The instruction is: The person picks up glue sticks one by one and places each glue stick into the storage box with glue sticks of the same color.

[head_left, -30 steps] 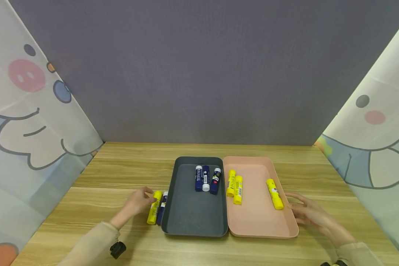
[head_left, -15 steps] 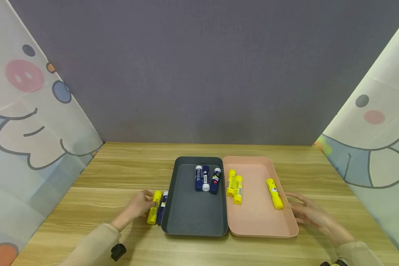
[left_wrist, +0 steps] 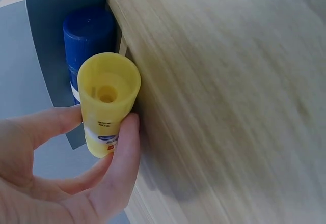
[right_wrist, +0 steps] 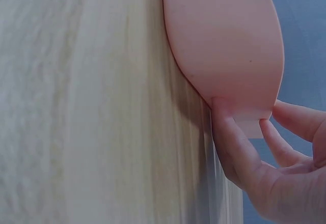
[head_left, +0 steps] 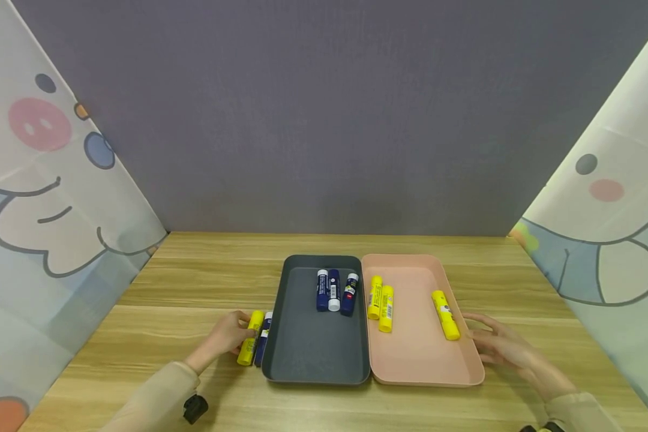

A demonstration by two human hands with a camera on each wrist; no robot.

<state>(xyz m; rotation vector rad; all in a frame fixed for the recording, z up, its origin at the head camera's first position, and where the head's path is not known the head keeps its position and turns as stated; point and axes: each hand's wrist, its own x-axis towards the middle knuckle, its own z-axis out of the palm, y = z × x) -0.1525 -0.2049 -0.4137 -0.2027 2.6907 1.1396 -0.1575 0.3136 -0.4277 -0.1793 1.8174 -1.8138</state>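
My left hand [head_left: 228,335] pinches a yellow glue stick [left_wrist: 109,84] between thumb and fingers, left of the grey tray. Beside it, against the tray's left wall, lies a dark blue glue stick [head_left: 263,339]. In the left wrist view the yellow stick's hollow end faces the camera, and the blue glue stick [left_wrist: 89,35] is partly hidden behind it. My right hand [head_left: 504,345] touches the right wall of the pink tray [right_wrist: 224,40] with loosely extended fingers. Its fingertips rest on the tray's outer side and rim.
The grey tray [head_left: 315,360] holds three dark blue glue sticks [head_left: 333,291] near its far right. Directly beside it, the pink tray holds three yellow ones, including a yellow glue stick [head_left: 446,315] by the right wall. A grey panel [head_left: 335,120] stands behind the wooden table [head_left: 194,270].
My left hand has moved slightly right and down, closing its thumb and fingers on the yellow glue stick. The right hand and both trays stay put.
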